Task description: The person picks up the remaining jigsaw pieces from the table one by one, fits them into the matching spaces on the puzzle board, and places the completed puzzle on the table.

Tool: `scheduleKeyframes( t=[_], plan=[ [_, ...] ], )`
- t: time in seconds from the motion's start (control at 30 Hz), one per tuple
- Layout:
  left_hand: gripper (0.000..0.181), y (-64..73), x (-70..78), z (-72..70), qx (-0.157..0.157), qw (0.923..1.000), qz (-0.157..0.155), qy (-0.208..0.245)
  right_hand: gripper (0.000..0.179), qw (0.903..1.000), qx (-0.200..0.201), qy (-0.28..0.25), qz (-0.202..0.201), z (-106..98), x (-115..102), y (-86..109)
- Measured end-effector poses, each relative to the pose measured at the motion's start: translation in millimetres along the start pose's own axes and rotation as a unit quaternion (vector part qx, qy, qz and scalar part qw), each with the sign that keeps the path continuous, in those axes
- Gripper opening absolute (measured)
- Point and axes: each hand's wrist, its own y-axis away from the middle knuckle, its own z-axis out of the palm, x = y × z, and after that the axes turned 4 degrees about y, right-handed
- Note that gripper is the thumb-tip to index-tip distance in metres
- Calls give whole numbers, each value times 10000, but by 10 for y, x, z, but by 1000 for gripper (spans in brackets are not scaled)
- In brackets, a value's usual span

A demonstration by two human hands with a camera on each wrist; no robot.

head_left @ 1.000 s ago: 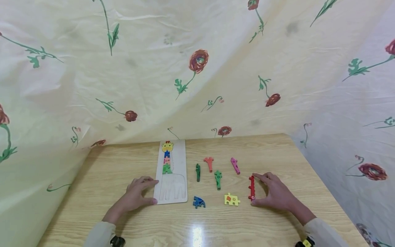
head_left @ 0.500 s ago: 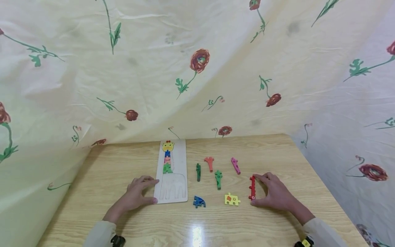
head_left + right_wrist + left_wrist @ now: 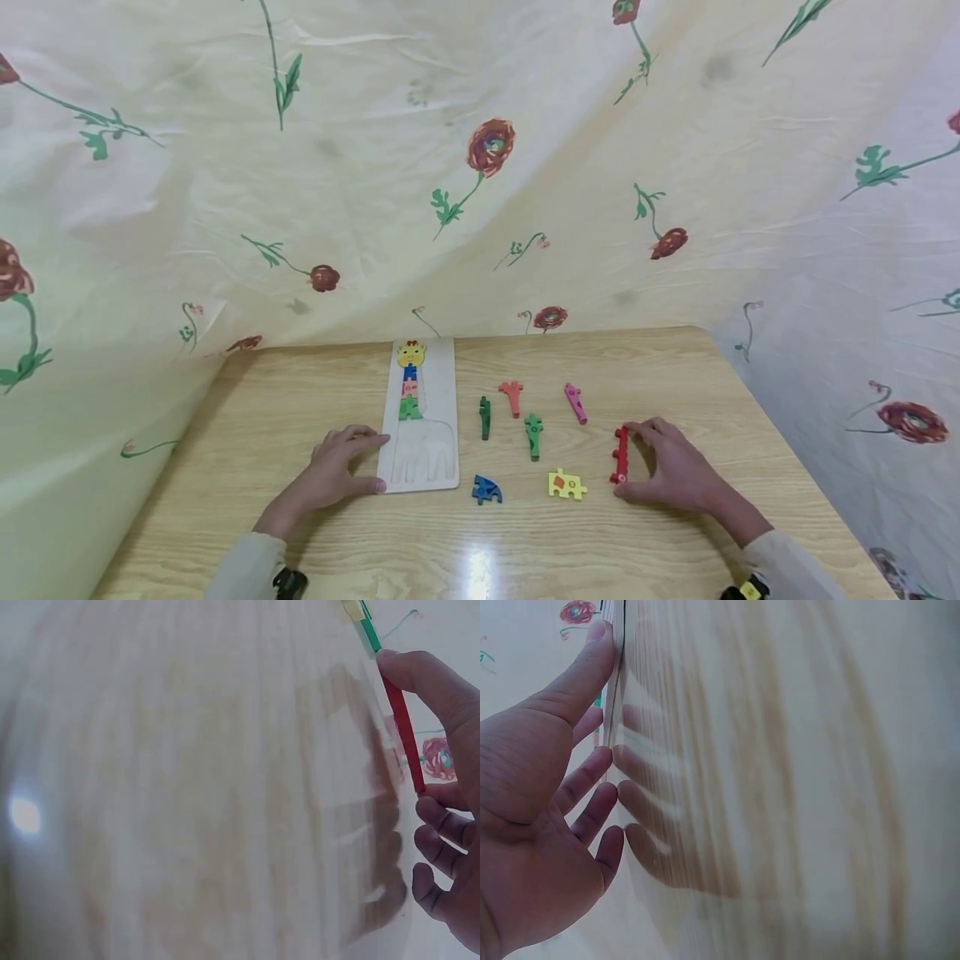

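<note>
My left hand [image 3: 337, 471] rests at the left edge of a white giraffe puzzle board [image 3: 442, 392], thumb and index fingertips right at the edge. In the left wrist view the fingers [image 3: 592, 814] are spread and loosely bent beside that edge. The board carries a yellow giraffe head [image 3: 411, 354] with blue, pink and green neck pieces [image 3: 409, 408] below it; its body and leg recess is bare. My right hand [image 3: 671, 471] pinches a long red puzzle piece [image 3: 621, 455] by its two ends, between thumb and index finger. In the right wrist view the red piece [image 3: 403, 731] shows edge-on.
Between board and right hand lie loose puzzle pieces: dark green [image 3: 485, 418], coral [image 3: 513, 398], magenta [image 3: 576, 403], green [image 3: 533, 437], blue [image 3: 486, 489] and yellow [image 3: 567, 485]. A flowered cloth [image 3: 375, 208] hangs behind the wooden table [image 3: 300, 387] and along its sides.
The red piece has shifted slightly right, toward the right palm, and shows a narrower face. The left hand keeps its place at the board. The head view has swung very slightly.
</note>
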Motion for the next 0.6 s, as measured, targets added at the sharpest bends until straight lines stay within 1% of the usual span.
scheduleKeyframes(
  t=[0.1,0.3,0.5,0.6],
  plan=[
    [72,3,1,2,6,10000,4,12,110,9999,95,10,-100,-7,16,-31],
    [72,4,-8,9,12,10000,8,10,105,9981,344,-1,-502,-62,-18,-120],
    [73,-8,-20,16,36,10000,43,-35,101,9973,323,-145,-641,-167,-181,-247],
    [73,-9,-25,16,28,10000,56,-34,98,9959,343,-238,-798,-232,-284,-328]
  ],
)
